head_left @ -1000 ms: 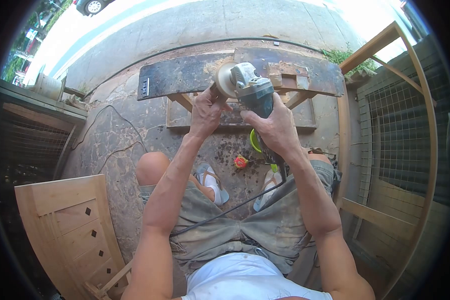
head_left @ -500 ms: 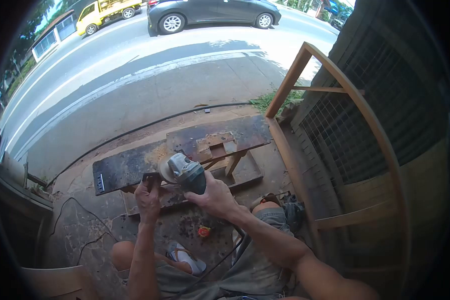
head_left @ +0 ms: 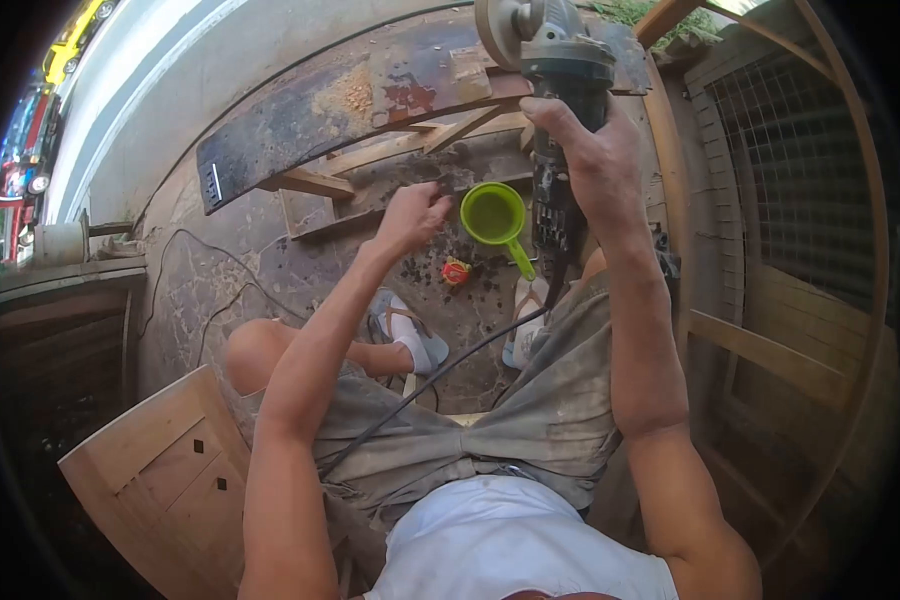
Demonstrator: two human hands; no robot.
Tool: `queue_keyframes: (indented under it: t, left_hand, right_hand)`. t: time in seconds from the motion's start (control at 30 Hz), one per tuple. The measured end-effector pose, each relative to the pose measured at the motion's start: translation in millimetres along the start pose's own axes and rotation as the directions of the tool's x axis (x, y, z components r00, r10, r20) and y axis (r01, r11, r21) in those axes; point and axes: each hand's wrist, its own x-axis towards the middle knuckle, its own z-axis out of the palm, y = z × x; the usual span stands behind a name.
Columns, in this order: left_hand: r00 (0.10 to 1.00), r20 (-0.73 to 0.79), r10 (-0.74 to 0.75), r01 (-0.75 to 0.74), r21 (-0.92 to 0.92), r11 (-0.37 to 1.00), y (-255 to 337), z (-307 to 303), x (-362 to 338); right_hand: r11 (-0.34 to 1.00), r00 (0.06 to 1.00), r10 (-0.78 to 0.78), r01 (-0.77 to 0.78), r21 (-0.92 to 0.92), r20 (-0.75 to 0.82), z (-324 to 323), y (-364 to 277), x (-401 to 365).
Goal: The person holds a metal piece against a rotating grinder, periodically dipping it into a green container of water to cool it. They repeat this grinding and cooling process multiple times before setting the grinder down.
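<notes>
My right hand (head_left: 600, 165) is wrapped round the body of an angle grinder (head_left: 570, 70), held upright over the right end of the low bench. Its pale disc (head_left: 503, 30) points up and to the left. The power cord (head_left: 430, 380) runs down across my lap. My left hand (head_left: 413, 218) is in front of the bench with its fingers curled together. Something dark shows by its fingertips, but I cannot make out what it is. Just right of it is a bright green dipper (head_left: 492, 213) with murky liquid inside, its handle toward my foot.
The dark, stained bench (head_left: 270, 140) carries a heap of sawdust (head_left: 345, 95). A small red and yellow object (head_left: 456, 271) lies on the floor between my feet. A wooden panel (head_left: 170, 450) leans at left, a wooden frame (head_left: 770, 350) stands at right, and a road lies beyond.
The grinder has come away from the dark piece at my left hand and moved up and right. My left hand has moved right, near the green dipper. The view has tilted downward.
</notes>
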Motion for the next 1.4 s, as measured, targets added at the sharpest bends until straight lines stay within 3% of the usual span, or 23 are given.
queue_keyframes:
  t: [0.03,0.07,0.1,0.13,0.17,0.2,0.27,0.37,0.47,0.53,0.63,0.67,0.73,0.8,0.9,0.97,1.07,1.13,1.27,1.4]
  left_hand:
    - [0.999,0.050,0.021,-0.023,0.045,0.999,4,21,15]
    - [0.970,-0.114,0.215,-0.179,0.264,0.948,-24,61,41]
    - [0.997,-0.029,0.065,-0.051,0.349,0.936,-31,89,65]
    - [0.999,0.037,0.001,-0.019,0.494,0.869,-30,113,86]
    - [0.996,-0.016,0.083,-0.065,0.484,0.872,-58,156,116]
    - [0.991,-0.077,0.109,-0.065,0.431,0.900,-51,168,118]
    - [0.986,-0.127,0.108,-0.048,0.404,0.913,-49,195,139]
    - [0.989,-0.136,0.061,0.004,0.436,0.900,-67,223,157]
    - [0.992,-0.126,0.008,0.056,0.493,0.868,-91,237,168]
    - [0.996,-0.066,-0.058,0.084,0.533,0.842,-103,249,169]
    - [0.992,0.023,-0.127,0.091,0.579,0.810,-120,254,168]
    - [0.997,0.022,-0.075,0.049,0.570,0.820,-121,262,166]
    - [0.959,-0.212,0.188,-0.073,0.459,0.886,-132,260,160]
    - [0.974,-0.035,0.223,-0.184,0.451,0.873,-133,233,151]
    - [0.983,0.112,0.144,-0.171,0.293,0.941,-57,128,86]
    - [0.952,0.292,0.093,-0.112,0.050,0.992,-16,49,54]
    - [0.986,0.167,0.029,0.031,-0.347,0.937,23,-43,4]
    - [0.999,-0.031,0.012,-0.028,-0.597,0.802,34,-91,-33]
    - [0.937,-0.348,-0.023,-0.268,-0.763,0.588,38,-144,-101]
    - [0.817,-0.573,-0.071,-0.496,-0.760,0.420,33,-150,-121]
  right_hand:
    - [0.997,0.997,-0.074,0.074,0.022,-0.009,-2,1,3]
    - [0.999,0.999,0.036,-0.036,-0.001,0.001,-4,-12,-1]
    - [0.996,0.996,0.078,-0.079,0.037,0.043,-9,-7,2]
    - [0.998,0.999,0.049,-0.050,0.043,0.024,-7,-9,1]
    - [1.000,1.000,0.030,-0.030,0.000,-0.005,-10,-10,1]
    - [0.994,0.993,0.113,-0.113,-0.010,-0.017,-15,-3,2]
    - [0.997,0.995,0.073,-0.075,-0.022,-0.065,-13,-2,1]
    - [0.988,0.987,0.156,-0.156,-0.005,-0.026,-18,2,2]
    - [0.989,0.988,0.150,-0.150,-0.002,-0.026,-13,-1,2]
    - [0.989,0.990,0.118,-0.125,-0.080,-0.082,-4,-5,5]
    - [0.989,0.988,0.139,-0.142,-0.047,-0.068,1,-17,8]
    - [0.979,0.978,0.204,-0.205,-0.019,-0.031,-3,-21,8]
    - [0.987,0.987,0.157,-0.156,0.022,-0.035,-4,-16,12]
    - [0.994,0.995,0.103,-0.102,0.026,-0.004,-4,-11,13]
    - [0.995,0.996,0.094,-0.094,-0.038,0.007,-9,-10,12]
    - [0.997,0.998,0.062,-0.062,-0.053,-0.006,-10,-7,12]
    - [0.998,0.999,0.032,-0.032,-0.050,-0.001,-5,-11,10]
    - [1.000,1.000,0.012,-0.012,-0.014,0.027,0,-3,6]
    - [0.995,0.991,-0.075,0.081,-0.055,0.108,22,-11,-7]
    - [0.984,0.973,-0.133,0.153,-0.097,0.191,48,-17,-28]
